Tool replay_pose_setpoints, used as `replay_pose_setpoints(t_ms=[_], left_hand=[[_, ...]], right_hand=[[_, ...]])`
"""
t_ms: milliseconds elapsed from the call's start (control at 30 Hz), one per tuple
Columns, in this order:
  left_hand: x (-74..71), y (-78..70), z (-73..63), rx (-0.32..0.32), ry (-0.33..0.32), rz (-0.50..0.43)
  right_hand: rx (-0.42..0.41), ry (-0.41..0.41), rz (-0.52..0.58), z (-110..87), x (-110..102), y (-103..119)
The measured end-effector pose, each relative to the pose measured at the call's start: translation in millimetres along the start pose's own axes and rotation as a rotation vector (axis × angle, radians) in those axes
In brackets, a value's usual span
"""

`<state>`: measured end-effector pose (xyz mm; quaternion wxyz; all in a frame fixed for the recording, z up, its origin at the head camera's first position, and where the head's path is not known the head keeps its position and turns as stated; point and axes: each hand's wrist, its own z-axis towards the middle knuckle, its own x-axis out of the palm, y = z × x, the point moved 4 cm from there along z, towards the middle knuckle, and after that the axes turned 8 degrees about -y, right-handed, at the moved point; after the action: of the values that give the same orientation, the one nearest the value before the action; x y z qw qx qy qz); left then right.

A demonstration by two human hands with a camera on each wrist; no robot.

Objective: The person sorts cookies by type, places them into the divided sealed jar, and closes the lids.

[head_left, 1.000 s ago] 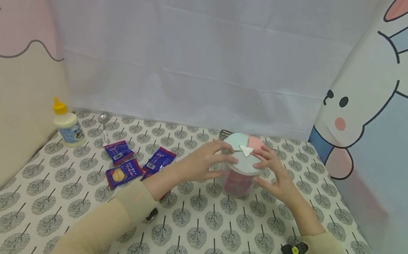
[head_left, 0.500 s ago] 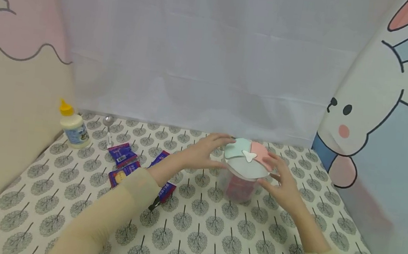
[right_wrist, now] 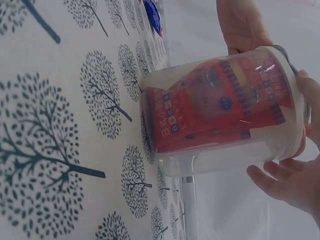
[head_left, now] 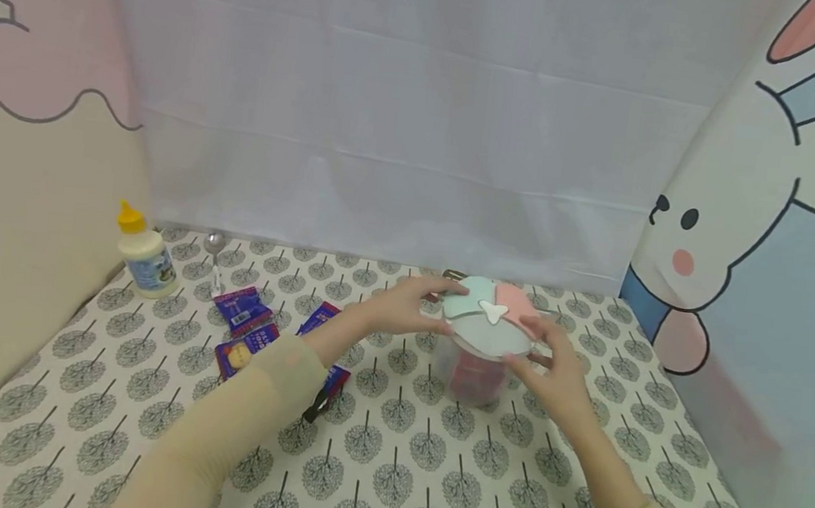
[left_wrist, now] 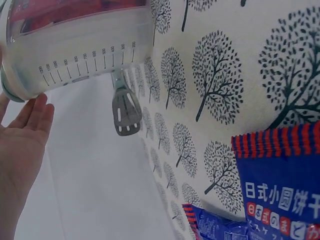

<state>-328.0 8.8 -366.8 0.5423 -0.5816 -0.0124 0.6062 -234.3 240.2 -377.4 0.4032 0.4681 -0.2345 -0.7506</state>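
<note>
A clear round canister [head_left: 474,383] with a lid [head_left: 487,332] in mint, pink and white stands upright on the table. Red printed snack packets [right_wrist: 205,107] show through its wall. My left hand [head_left: 405,308] holds the lid's left rim, thumb in front and fingers toward the back. On the opposite side my right hand [head_left: 556,373] grips the rim between thumb and fingers. The lid sits on the canister's mouth; whether it is loose cannot be told. The left wrist view shows measuring marks on the canister's wall.
A slotted spatula [left_wrist: 126,112] lies behind the canister. Several blue snack packets [head_left: 243,309] are spread at the left, partly behind my left arm. Farther left are a metal spoon [head_left: 215,253] and a yellow-capped bottle [head_left: 147,258]. Printed curtains surround the tree-patterned tablecloth [head_left: 392,453].
Both hands have shifted from the lid's top out to its rim. The head view has moved slightly. The canister stays in place with its lid on.
</note>
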Motion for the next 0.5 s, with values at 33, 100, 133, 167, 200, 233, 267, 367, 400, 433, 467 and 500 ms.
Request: replay_pose_setpoints(t_ms=[33,100,133,167,200,233,267,367,400,433,467,500], left_hand=[[-0.1,-0.3,-1.2,0.002,-0.016,-0.004],[-0.9,-2.5,-4.7,-0.005,-0.051,-0.012],[-1.5,-4.1,-7.2,-0.015,-0.068,-0.008],[-1.7,-5.6,-9.7,-0.027,-0.083,-0.001],[-1.8,-7.5,-12.0,-0.035,-0.1,0.001],[-1.6,-9.0,-14.6,-0.053,-0.118,0.008],[-0.9,-10.3,-17.4,-0.075,-0.134,0.01],[2.6,-16.2,-24.9,-0.142,-0.188,0.008],[4.0,-18.8,-27.2,-0.163,-0.208,0.003],[5.8,-21.2,-29.3,-0.184,-0.226,0.0],[7.4,-24.8,-31.2,-0.2,-0.239,-0.009],[8.6,-28.8,-32.9,-0.214,-0.255,-0.014]], right_hand=[[-0.011,0.003,-0.006,1.3,-0.3,-0.6],[-0.04,0.02,-0.014,4.9,-1.4,-2.3],[-0.052,0.036,-0.007,7.2,-2.1,-3.6],[-0.065,0.056,0.001,9.7,-2.5,-4.9],[-0.065,0.083,0.016,12.5,-3.1,-6.7],[-0.06,0.114,0.039,15.5,-3.6,-8.3],[-0.047,0.146,0.067,18.7,-4.3,-9.4],[-0.017,0.226,0.134,29.6,-7.1,-13.3],[-0.008,0.243,0.151,33.2,-8.5,-14.6],[-0.003,0.255,0.166,36.4,-9.8,-16.0],[-0.009,0.259,0.167,39.4,-11.2,-17.9],[-0.016,0.265,0.173,42.0,-12.2,-19.9]])
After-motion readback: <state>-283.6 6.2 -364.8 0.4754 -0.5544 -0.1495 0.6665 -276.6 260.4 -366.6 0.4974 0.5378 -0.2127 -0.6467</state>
